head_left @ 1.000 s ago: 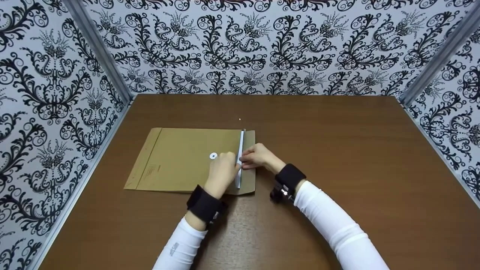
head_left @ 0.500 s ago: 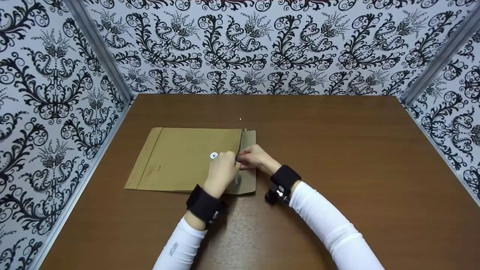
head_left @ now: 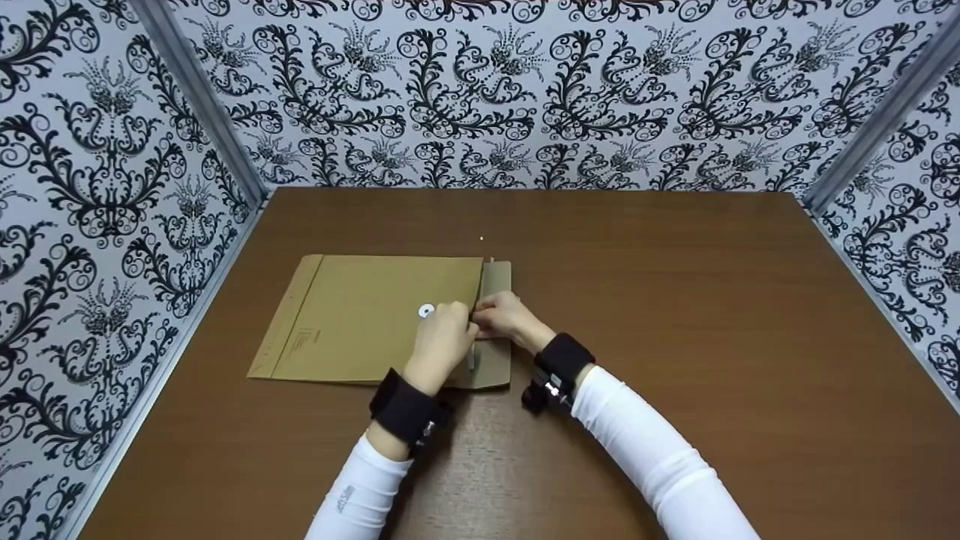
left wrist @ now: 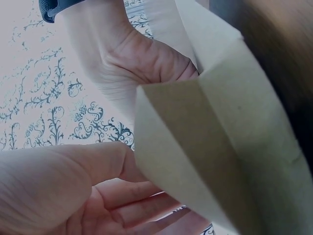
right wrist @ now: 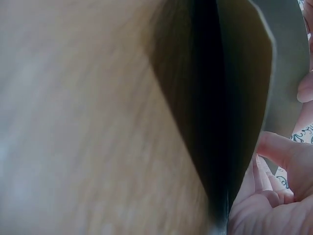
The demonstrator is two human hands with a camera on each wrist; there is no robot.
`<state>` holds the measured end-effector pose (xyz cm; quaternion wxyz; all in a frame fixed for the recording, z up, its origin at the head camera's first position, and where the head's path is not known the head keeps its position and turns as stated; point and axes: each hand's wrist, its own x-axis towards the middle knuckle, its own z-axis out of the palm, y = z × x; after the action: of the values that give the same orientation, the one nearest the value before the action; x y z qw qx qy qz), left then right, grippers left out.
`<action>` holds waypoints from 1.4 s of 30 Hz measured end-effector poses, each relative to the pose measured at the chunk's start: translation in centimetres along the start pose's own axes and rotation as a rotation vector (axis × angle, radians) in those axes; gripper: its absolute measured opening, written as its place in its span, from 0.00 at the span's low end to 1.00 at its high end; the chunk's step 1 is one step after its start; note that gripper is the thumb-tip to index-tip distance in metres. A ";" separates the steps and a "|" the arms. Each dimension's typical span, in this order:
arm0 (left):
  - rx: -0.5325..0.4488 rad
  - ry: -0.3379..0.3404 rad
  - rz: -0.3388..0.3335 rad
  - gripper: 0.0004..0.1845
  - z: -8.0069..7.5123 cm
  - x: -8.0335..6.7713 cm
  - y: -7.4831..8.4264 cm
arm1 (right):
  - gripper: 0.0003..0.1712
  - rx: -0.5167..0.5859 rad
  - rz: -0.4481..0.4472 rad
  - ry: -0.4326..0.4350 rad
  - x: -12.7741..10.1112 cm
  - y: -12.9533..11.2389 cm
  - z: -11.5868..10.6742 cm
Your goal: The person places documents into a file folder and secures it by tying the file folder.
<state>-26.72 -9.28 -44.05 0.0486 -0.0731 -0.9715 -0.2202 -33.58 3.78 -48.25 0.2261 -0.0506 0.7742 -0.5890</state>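
Note:
A brown paper envelope lies on the table, its mouth to the right and its flap folded out. My left hand pinches the upper panel at the mouth, beside a white round button; in the left wrist view its thumb presses the panel's edge. My right hand is bent in at the mouth, pinching the edge of white papers, of which only a thin sliver shows. Its fingertips are hidden behind the panel in the left wrist view. The right wrist view looks along the dark gap beneath the envelope's flap.
The brown wooden table extends far to the right of the envelope. Patterned walls enclose it at the back and sides. A tiny white speck lies behind the envelope. Both wrists wear black bands with small cameras.
My right hand has moved a little left into the envelope's mouth. The white strip of papers has slid inward and is now mostly hidden. My left hand stays nearly still.

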 end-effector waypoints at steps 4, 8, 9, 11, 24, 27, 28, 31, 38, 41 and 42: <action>0.006 0.008 0.002 0.08 -0.1 0.0 0.0 | 0.11 -0.018 -0.007 -0.002 0.0 -0.1 0.1; 0.002 0.014 0.001 0.07 -0.2 0.0 0.0 | 0.12 -0.012 -0.011 -0.008 -0.1 -0.1 0.1; 0.001 0.013 -0.001 0.07 -0.2 0.0 -0.1 | 0.11 -0.009 -0.011 -0.008 -0.1 -0.1 0.1; -0.004 0.007 -0.004 0.07 -0.1 0.1 -0.2 | 0.08 0.008 -0.010 -0.012 -0.2 -0.1 0.0; -0.039 -0.013 -0.002 0.06 0.0 0.2 -0.3 | 0.14 -0.054 -0.068 0.004 -2.0 -0.4 -2.6; -0.015 0.027 0.028 0.06 0.2 0.0 -0.4 | 0.14 -0.024 -0.061 0.004 -2.4 -0.4 -3.3; -0.008 0.036 0.036 0.07 0.3 0.0 -0.3 | 0.14 -0.019 -0.055 0.003 -2.5 -0.5 -3.5; 0.016 0.050 0.047 0.09 0.4 -0.2 -0.2 | 0.16 -0.010 -0.041 -0.008 -3.1 -0.5 -4.1; 0.042 0.032 0.027 0.07 0.7 -0.1 0.0 | 0.16 -0.175 -0.073 -0.012 -4.0 -0.3 -4.7; 0.041 0.037 0.033 0.07 0.9 -0.2 0.0 | 0.14 -0.236 -0.099 -0.037 -4.3 -0.1 -4.7; 0.042 0.039 0.036 0.07 1.0 -0.2 0.0 | 0.14 -0.240 -0.099 -0.051 -4.4 0.0 -4.7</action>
<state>-26.60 -8.89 -44.96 0.0732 -0.0853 -0.9733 -0.2003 -31.55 9.46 -46.01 0.2088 -0.1304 0.8296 -0.5011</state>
